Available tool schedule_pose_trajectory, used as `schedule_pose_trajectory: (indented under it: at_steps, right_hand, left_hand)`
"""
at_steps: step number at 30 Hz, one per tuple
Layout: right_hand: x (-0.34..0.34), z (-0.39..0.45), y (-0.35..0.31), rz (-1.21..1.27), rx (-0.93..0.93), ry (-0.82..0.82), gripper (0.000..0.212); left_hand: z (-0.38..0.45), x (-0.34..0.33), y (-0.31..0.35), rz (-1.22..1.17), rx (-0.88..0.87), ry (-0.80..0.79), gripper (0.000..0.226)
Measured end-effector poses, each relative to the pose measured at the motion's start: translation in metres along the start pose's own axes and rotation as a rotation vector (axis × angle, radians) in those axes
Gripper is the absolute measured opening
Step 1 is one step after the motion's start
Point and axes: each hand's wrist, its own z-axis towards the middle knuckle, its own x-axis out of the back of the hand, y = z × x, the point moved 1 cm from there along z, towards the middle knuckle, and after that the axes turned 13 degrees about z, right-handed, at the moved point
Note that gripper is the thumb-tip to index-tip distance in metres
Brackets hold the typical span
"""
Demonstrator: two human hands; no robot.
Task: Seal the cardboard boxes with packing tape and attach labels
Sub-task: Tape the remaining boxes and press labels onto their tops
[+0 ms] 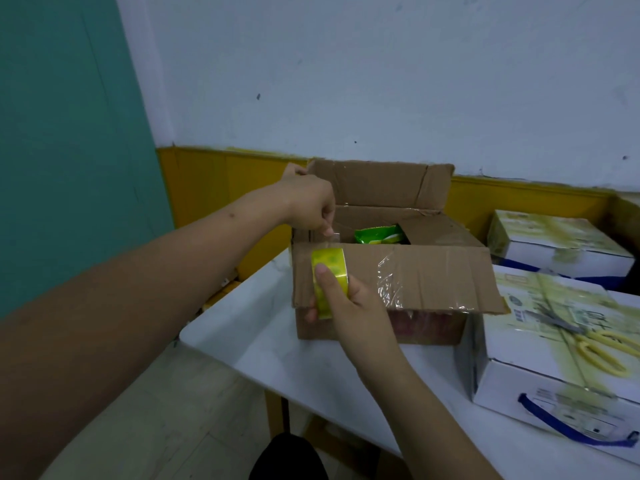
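1. Head view: a brown cardboard box (381,289) stands on the white surface (277,341), near its far-left corner, and its top is not closed. The back flap stands up against the wall, and the front flap lies forward and carries pieces of old clear tape
2. Inside the box a green packet (379,234) shows behind the front flap
3. The right hand (349,299) grips the roll of yellow packing tape (329,280) in front of the box's front flap, at the left end of it; the thumb lies on the outer face of the roll and the other fingers curl behind it
4. The left hand (310,202) is above the box's left front corner, and its fingers pinch the free end of the tape (330,233), which comes up from the roll
5. To the right of the box two white printed cartons are on the surface, the near carton (554,358) and the far carton (561,240)
6. Scissors with yellow handles (595,344) lie on top of the near carton, right of the box
7. I cannot see any label on the box
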Motion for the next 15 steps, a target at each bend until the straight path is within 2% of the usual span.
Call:
schedule_pose_trajectory:
  at_steps: [4, 8, 12, 13, 15]
  right_hand:
    - [-0.004, 0.001, 0.003, 0.001, -0.015, 0.039, 0.047]
    - [-0.006, 0.001, 0.011, -0.002, 0.022, 0.054, 0.047]
    - [-0.007, -0.002, 0.017, -0.010, 0.025, 0.013, 0.046]
    - [-0.007, -0.003, 0.018, -0.008, 0.031, 0.012, 0.046]
    - [-0.006, -0.005, 0.020, -0.003, 0.046, 0.014, 0.046]
  left_hand:
    - [0.000, -0.012, 0.010, 0.091, 0.053, 0.057, 0.021]
    - [-0.002, -0.019, 0.007, 0.088, 0.063, 0.033, 0.027]
    - [-0.010, -0.023, 0.010, 0.117, -0.018, 0.128, 0.059]
    - [-0.013, -0.025, 0.012, 0.097, -0.052, 0.188, 0.055]
    - [-0.022, -0.033, 0.014, 0.080, -0.132, 0.370, 0.028]
